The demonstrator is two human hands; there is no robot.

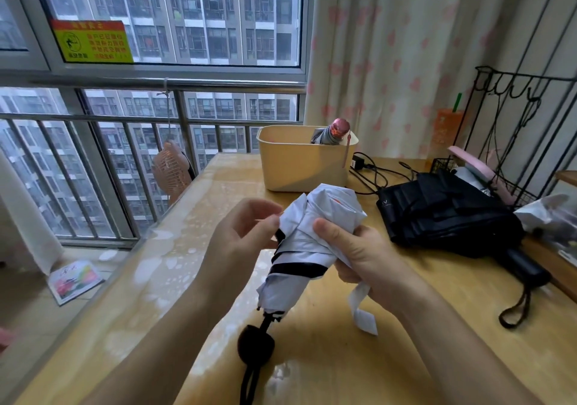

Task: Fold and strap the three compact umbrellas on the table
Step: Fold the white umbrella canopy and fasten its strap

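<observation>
Wooden and yellowish, the counter [343, 357] fills the lower part of the head view. Above its near middle the white umbrella [299, 248] is held in both hands, its canopy bunched and only partly rolled, its black handle [256, 345] pointing down toward the person. The right hand [362, 257] has a full grip round the canopy, thumb pressed on top and fingers curled beneath. The left hand [246, 232] pinches a fold of fabric at the canopy's upper left edge. The white strap [362, 311] hangs loose below the right hand. To the right, the black umbrella [449, 217] lies unrolled on the counter. Behind, a cream bin [299, 164] holds a grey umbrella [332, 134] with a pink cap, tilted in its right corner.
</observation>
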